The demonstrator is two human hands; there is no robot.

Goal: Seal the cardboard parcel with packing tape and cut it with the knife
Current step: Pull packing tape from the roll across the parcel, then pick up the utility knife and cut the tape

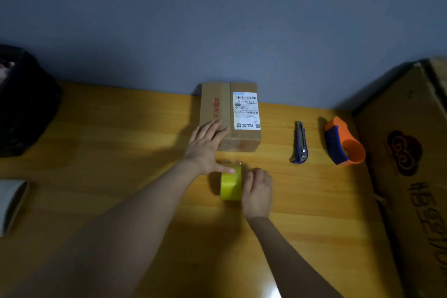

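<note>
A small cardboard parcel with a white shipping label and red print lies on the wooden table against the wall. My left hand rests flat, fingers spread, on the parcel's near left corner, its thumb touching the yellow tape roll. The roll stands on edge just in front of the parcel. My right hand grips the roll's right side. A blue utility knife lies to the right of the parcel, untouched.
An orange and blue tape dispenser lies right of the knife. A large cardboard box stands at the right edge. A dark bag sits at the far left, and a white object lies at the left edge.
</note>
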